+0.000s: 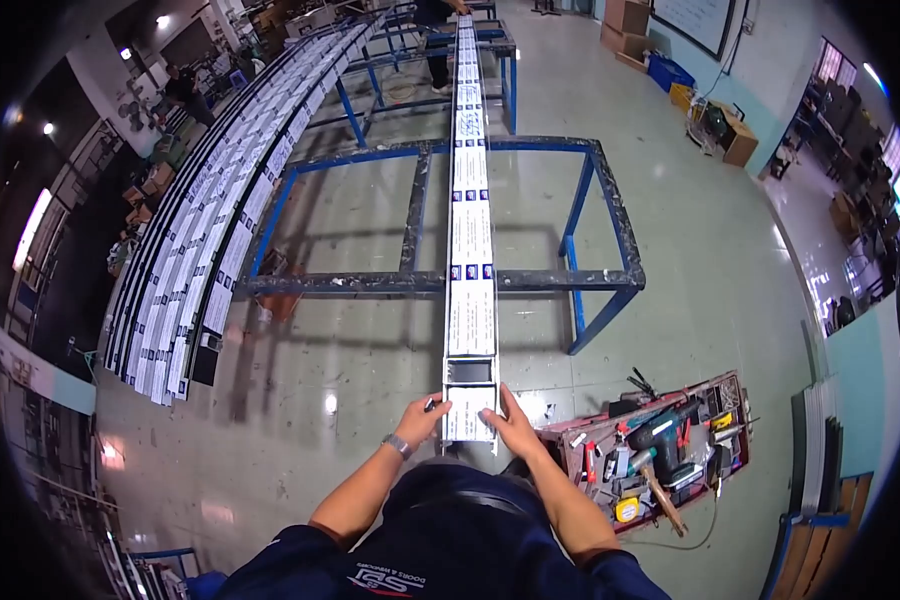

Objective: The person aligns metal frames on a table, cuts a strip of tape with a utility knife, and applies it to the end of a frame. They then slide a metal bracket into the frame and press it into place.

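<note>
A long straight profile (472,320), covered in white printed film, runs away from me over the metal work frames. Close to its near end is a dark rectangular opening (470,372). My left hand (425,420) grips the left edge of that end, and a small dark object (431,405) shows at its fingers, too small to name. On the opposite edge, my right hand (511,424) is closed around the side, with the thumb on the printed face. The near end juts out past the closest frame, in front of my body.
A blue-legged work frame (545,282) supports the profile. Many similar profiles (195,250) lie on racks at left. An open toolbox (660,450) with drills, a hammer and a tape measure stands by my right arm. A person (436,40) stands at the far end; another person (185,92) is far left.
</note>
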Tool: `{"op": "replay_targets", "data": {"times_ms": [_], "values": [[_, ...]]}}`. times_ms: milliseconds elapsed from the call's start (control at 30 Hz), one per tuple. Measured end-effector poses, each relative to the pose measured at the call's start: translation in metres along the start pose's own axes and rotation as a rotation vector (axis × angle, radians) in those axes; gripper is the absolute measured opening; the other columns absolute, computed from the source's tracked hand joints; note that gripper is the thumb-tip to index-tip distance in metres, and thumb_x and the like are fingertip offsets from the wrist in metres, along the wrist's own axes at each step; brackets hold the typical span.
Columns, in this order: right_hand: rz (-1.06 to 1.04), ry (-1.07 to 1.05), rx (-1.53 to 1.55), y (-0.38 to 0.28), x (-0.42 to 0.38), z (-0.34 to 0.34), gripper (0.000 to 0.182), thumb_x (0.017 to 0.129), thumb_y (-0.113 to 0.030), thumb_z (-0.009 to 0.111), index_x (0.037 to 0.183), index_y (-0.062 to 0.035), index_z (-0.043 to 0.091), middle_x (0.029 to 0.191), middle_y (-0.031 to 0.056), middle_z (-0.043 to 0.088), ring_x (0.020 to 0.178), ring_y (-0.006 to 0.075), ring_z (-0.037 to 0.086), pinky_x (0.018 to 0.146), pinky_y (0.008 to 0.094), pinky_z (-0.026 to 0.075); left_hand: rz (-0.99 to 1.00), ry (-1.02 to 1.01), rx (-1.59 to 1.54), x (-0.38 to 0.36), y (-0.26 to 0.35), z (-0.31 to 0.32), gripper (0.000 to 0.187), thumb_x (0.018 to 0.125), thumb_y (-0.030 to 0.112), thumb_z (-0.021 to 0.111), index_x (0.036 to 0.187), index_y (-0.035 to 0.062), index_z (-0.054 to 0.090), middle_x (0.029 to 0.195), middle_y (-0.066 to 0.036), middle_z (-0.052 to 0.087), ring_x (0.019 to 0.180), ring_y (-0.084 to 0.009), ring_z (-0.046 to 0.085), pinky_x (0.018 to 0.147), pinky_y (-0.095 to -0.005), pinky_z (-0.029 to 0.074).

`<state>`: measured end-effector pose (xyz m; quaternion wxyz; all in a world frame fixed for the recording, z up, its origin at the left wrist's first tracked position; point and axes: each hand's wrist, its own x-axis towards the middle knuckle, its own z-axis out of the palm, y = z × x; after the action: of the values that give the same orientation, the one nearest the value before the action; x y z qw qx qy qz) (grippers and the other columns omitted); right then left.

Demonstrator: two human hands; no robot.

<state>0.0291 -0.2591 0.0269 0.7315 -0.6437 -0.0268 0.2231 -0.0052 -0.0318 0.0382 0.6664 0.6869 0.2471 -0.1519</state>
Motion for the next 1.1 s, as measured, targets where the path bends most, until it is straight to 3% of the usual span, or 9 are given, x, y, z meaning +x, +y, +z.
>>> {"op": "replay_targets", "data": {"times_ms": [133, 333, 533, 667, 700, 767, 867, 967, 1100], "values": [[-0.007, 0.039, -0.011, 0.023, 0.008, -0.001, 0.069, 0.093, -0.019, 0.069, 0.15, 0.0007, 0.035, 0.148, 0.0184, 0.045, 0.14, 0.0268, 0.04, 0.115, 0.0359, 0.03, -0.055, -0.011, -0.032, -0.009, 0.008, 0.003, 0.053, 0.09, 0.033, 0.073, 0.132, 0.0041, 0.061, 0.08, 0.001, 0.064, 0.052, -0.0063, 0.05, 0.045, -0.0235, 0.04], [0.021, 0.075, -0.099, 0.024, 0.015, -0.001, 0.068, 0.091, -0.013, 0.07, 0.148, 0.003, 0.037, 0.141, 0.0173, 0.052, 0.126, 0.0219, 0.052, 0.104, 0.0319, 0.043, 0.005, -0.007, -0.05, -0.005, -0.002, 0.005, 0.064, 0.088, 0.03, 0.075, 0.142, 0.0065, 0.052, 0.088, -0.001, 0.066, 0.057, -0.006, 0.052, 0.044, -0.0237, 0.041], [-0.002, 0.056, -0.05, 0.033, 0.034, -0.003, 0.061, 0.093, -0.009, 0.064, 0.148, 0.0016, 0.038, 0.132, 0.0157, 0.06, 0.119, 0.0215, 0.058, 0.102, 0.032, 0.044, 0.166, 0.125, 0.075, 0.015, -0.004, 0.015, 0.074, 0.085, 0.035, 0.077, 0.146, 0.0047, 0.047, 0.106, -0.015, 0.071, 0.062, -0.0099, 0.059, 0.045, -0.025, 0.045], [0.06, 0.114, -0.466, 0.012, 0.022, 0.004, 0.057, 0.098, -0.017, 0.055, 0.149, -0.0015, 0.036, 0.128, 0.0248, 0.062, 0.122, 0.0315, 0.059, 0.103, 0.0372, 0.044, 0.186, 0.035, 0.365, 0.028, -0.006, 0.014, 0.07, 0.092, 0.051, 0.061, 0.137, -0.0019, 0.052, 0.114, -0.028, 0.067, 0.102, -0.0402, 0.066, 0.09, -0.0429, 0.052], [-0.114, 0.166, -0.548, 0.01, 0.024, 0.008, 0.052, 0.098, -0.02, 0.051, 0.146, -0.0025, 0.039, 0.119, 0.0302, 0.064, 0.116, 0.0429, 0.061, 0.101, 0.0443, 0.045, 0.214, 0.101, 0.45, 0.02, -0.005, 0.018, 0.07, 0.093, 0.053, 0.057, 0.135, -0.0029, 0.053, 0.114, -0.029, 0.066, 0.109, -0.0439, 0.063, 0.098, -0.0453, 0.048], [-0.022, 0.168, -0.68, -0.006, 0.023, 0.011, 0.043, 0.098, -0.018, 0.049, 0.135, 0.0038, 0.046, 0.103, 0.0312, 0.068, 0.102, 0.0486, 0.064, 0.092, 0.0493, 0.05, 0.2, 0.164, 0.537, 0.021, -0.01, 0.026, 0.062, 0.096, 0.049, 0.053, 0.136, 0.002, 0.053, 0.113, -0.027, 0.067, 0.105, -0.0449, 0.064, 0.093, -0.0497, 0.05], [0.045, 0.203, -0.955, -0.007, 0.028, 0.013, 0.033, 0.097, -0.02, 0.049, 0.114, 0.0081, 0.055, 0.088, 0.0317, 0.068, 0.086, 0.0508, 0.066, 0.081, 0.054, 0.053, 0.228, 0.262, 0.689, 0.011, 0.003, 0.032, 0.049, 0.098, 0.04, 0.048, 0.14, 0.0148, 0.049, 0.11, -0.023, 0.068, 0.097, -0.0472, 0.064, 0.082, -0.0561, 0.052], [0.08, 0.138, -1.264, -0.039, 0.026, 0.019, 0.033, 0.096, -0.023, 0.049, 0.097, 0.0084, 0.061, 0.078, 0.0303, 0.067, 0.075, 0.0475, 0.068, 0.072, 0.054, 0.055, 0.237, 0.292, 0.765, 0.005, 0.014, 0.034, 0.048, 0.097, 0.039, 0.048, 0.139, 0.0149, 0.05, 0.108, -0.021, 0.069, 0.094, -0.0454, 0.066, 0.081, -0.0559, 0.053], [0.021, 0.132, -1.293, -0.035, 0.03, 0.016, 0.034, 0.094, -0.024, 0.051, 0.09, 0.0064, 0.064, 0.075, 0.0295, 0.067, 0.071, 0.0458, 0.068, 0.069, 0.0546, 0.056, 0.209, 0.267, 0.788, 0.006, 0.016, 0.034, 0.046, 0.097, 0.036, 0.048, 0.137, 0.0142, 0.052, 0.113, -0.02, 0.068, 0.094, -0.0448, 0.066, 0.082, -0.0554, 0.053]]}}
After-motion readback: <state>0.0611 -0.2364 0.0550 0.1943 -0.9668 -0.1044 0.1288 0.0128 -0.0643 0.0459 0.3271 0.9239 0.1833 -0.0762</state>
